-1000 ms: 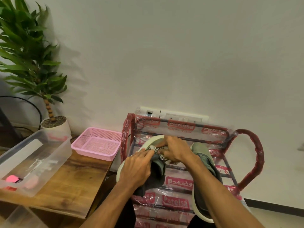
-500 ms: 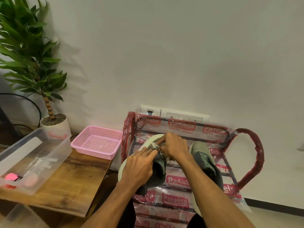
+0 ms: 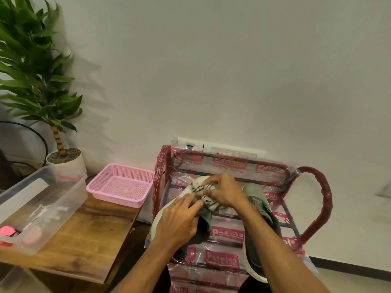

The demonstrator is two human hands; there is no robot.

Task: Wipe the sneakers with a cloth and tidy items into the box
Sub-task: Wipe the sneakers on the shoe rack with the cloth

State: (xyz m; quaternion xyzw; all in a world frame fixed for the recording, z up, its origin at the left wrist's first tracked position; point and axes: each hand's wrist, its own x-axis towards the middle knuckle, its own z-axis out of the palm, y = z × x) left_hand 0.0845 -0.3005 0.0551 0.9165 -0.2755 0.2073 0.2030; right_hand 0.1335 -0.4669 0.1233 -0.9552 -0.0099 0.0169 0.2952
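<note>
Two grey-green sneakers with pale soles lie on a plastic-wrapped shoe rack [image 3: 323,199]. My left hand [image 3: 179,220] holds the left sneaker [image 3: 160,214] on its side, sole turned leftward. My right hand [image 3: 224,192] grips a white cloth with dark stripes [image 3: 208,203] and presses it against that sneaker's upper near the toe. The right sneaker [image 3: 258,210] lies beside it, partly hidden under my right forearm. A clear plastic box [image 3: 44,199] stands on the wooden table at the left, with pink items [image 3: 8,231] inside.
An empty pink mesh basket [image 3: 120,185] sits on the wooden table [image 3: 88,235] between the box and the rack. A potted plant [image 3: 63,159] stands behind the box against the white wall. A second clear container's edge [image 3: 12,280] shows at bottom left.
My right hand has kept rubbing the cloth over the left sneaker, shifting slightly toward the toe. My left hand has stayed on the sneaker.
</note>
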